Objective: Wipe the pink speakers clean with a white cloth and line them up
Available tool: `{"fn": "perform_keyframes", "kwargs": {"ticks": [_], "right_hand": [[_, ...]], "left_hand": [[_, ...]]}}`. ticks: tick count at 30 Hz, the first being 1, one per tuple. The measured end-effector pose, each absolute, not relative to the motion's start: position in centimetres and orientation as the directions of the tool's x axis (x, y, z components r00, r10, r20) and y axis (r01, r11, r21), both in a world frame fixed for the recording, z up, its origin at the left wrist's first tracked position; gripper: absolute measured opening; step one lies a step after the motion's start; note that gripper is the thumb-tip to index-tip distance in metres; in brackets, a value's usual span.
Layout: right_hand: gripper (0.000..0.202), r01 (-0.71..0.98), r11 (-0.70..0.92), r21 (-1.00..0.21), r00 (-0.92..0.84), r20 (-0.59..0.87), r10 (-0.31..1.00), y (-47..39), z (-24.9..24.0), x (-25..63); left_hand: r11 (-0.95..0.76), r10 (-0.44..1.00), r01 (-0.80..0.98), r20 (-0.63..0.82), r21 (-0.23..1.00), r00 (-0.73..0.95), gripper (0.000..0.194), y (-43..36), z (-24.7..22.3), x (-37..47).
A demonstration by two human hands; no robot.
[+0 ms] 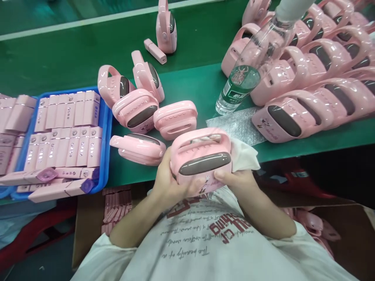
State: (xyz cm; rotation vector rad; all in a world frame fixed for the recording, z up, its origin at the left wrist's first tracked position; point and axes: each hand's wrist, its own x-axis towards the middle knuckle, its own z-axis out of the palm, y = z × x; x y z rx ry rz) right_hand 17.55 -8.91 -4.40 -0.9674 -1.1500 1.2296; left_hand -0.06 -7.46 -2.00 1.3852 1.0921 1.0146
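Note:
Between my two hands, in front of my chest, is a pink portable speaker [202,181] with a carry handle and a dark oval panel facing up at me. My left hand [168,181] is closed around its left side and lower edge. My right hand [234,179] grips the right side, thumb on the front below the dark panel. A white cloth [246,155] shows behind that hand and through the handle opening. Just beyond lie more pink speakers, the nearest being one on its side [140,149] and one with a slot [175,120].
A blue tray [106,156] of pink stick-shaped pieces [76,146] stands at left. A water bottle [238,88] stands by bubble wrap [240,124]. Rows of pink speakers [284,117] fill the right of the green table [199,84]. Below are cardboard boxes [88,226].

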Motion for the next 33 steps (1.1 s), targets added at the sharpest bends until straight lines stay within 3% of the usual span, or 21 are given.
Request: {"fn": "perform_keyframes", "kwargs": {"ticks": [4,7,10,13,15,16,18,20,22,24,26,28,30,33], "right_hand": [[0.049,0.004,0.225,-0.974,-0.064,0.224,0.972,-7.2,-3.3,18.9],[0.025,0.082,0.288,-0.954,-0.072,0.282,0.957,-6.2,-1.9,19.3],[0.022,0.273,0.308,-0.911,-0.160,0.273,0.949,-5.8,-0.5,18.3],[0.029,0.523,0.487,-0.699,-0.282,0.397,0.873,-5.7,0.4,16.7],[0.034,0.576,0.585,-0.570,-0.351,0.474,0.807,-5.3,0.5,16.2],[0.036,0.571,0.588,-0.572,-0.355,0.474,0.806,-5.0,0.5,16.2],[0.039,0.493,0.501,-0.711,-0.316,0.390,0.865,-4.2,0.3,16.7],[0.042,0.333,0.358,-0.872,-0.220,0.297,0.929,-3.6,0.0,17.6],[0.038,0.122,0.275,-0.954,-0.011,0.276,0.961,-3.4,-0.4,18.6],[0.032,-0.017,0.311,-0.950,0.261,0.296,0.919,-3.8,-0.8,19.4],[0.032,-0.025,0.382,-0.924,0.416,0.338,0.844,-4.8,-1.0,19.7],[0.037,0.018,0.427,-0.904,0.393,0.399,0.829,-5.9,-0.8,19.5],[0.042,0.144,0.505,-0.851,0.224,0.525,0.821,-6.6,-0.3,18.9],[0.049,0.467,0.698,-0.543,-0.047,0.773,0.633,-6.8,0.6,17.5]], "left_hand": [[0.010,0.932,-0.037,0.004,0.999,0.363,0.072,-7.0,-2.6,-0.5],[-0.060,0.933,0.186,-0.011,0.981,0.359,0.086,-7.2,-2.8,-0.7],[-0.150,0.927,0.424,-0.023,0.893,0.375,0.099,-7.5,-2.8,-0.2],[-0.216,0.909,0.518,-0.022,0.828,0.416,0.103,-7.4,-2.8,0.8],[-0.227,0.915,0.540,-0.013,0.811,0.404,0.104,-7.3,-2.8,1.4],[-0.222,0.924,0.541,-0.002,0.811,0.382,0.107,-7.3,-2.8,1.5],[-0.199,0.944,0.518,0.020,0.832,0.330,0.113,-7.1,-2.7,1.6],[-0.158,0.952,0.447,0.015,0.880,0.306,0.116,-6.9,-2.6,1.3],[-0.064,0.952,0.303,-0.033,0.951,0.303,0.111,-6.6,-2.5,0.8],[0.086,0.943,0.059,-0.100,0.995,0.318,0.098,-6.3,-2.4,0.3],[0.252,0.930,-0.223,-0.172,0.942,0.325,0.078,-6.1,-2.2,0.3],[0.382,0.912,-0.435,-0.259,0.815,0.317,0.062,-5.9,-1.7,0.6],[0.467,0.884,-0.563,-0.344,0.682,0.317,0.052,-5.5,-0.9,1.4],[0.602,0.795,-0.651,-0.431,0.463,0.427,0.046,-5.1,0.5,2.5]]}}
